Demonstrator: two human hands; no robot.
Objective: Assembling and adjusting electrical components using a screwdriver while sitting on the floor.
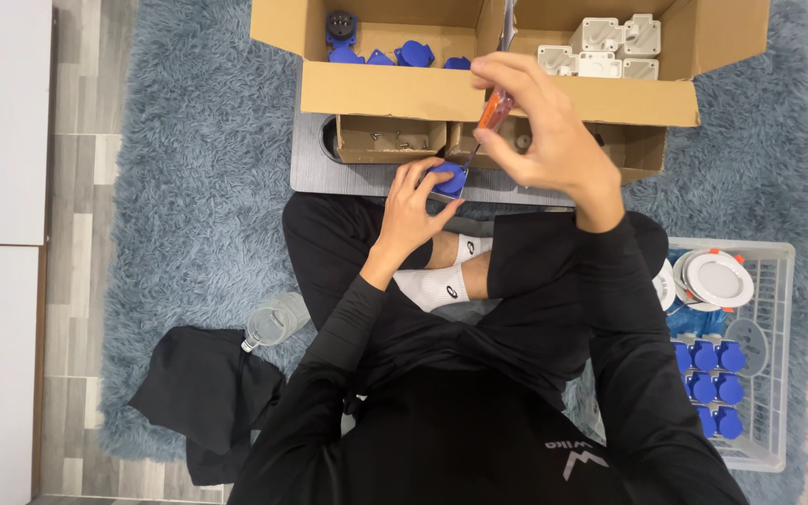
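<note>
1. Fingers of the right hand (544, 131) pinch the orange handle of a screwdriver (495, 110), held upright with its tip aimed down at a blue socket part (449, 178).
2. Fingers of the left hand (413, 201) curl around that blue socket part, pressing it onto the grey board (329, 173) just below the screwdriver.
3. Just beyond both hands stand two small open brown boxes (390, 138), side by side.
4. Farther beyond the fingers sits a large cardboard box (404, 89) with two compartments: blue parts (413, 53) left of the right hand, about four white housings (610, 47) right of it.
5. Well right of the right hand stands a white wire basket (778, 374) holding six blue sockets (708, 383) in rows and round white lamp fittings (717, 279).
6. Left of the left hand lie a clear plastic bottle (273, 323) and a black cloth (203, 393) on the blue rug (198, 168).
</note>
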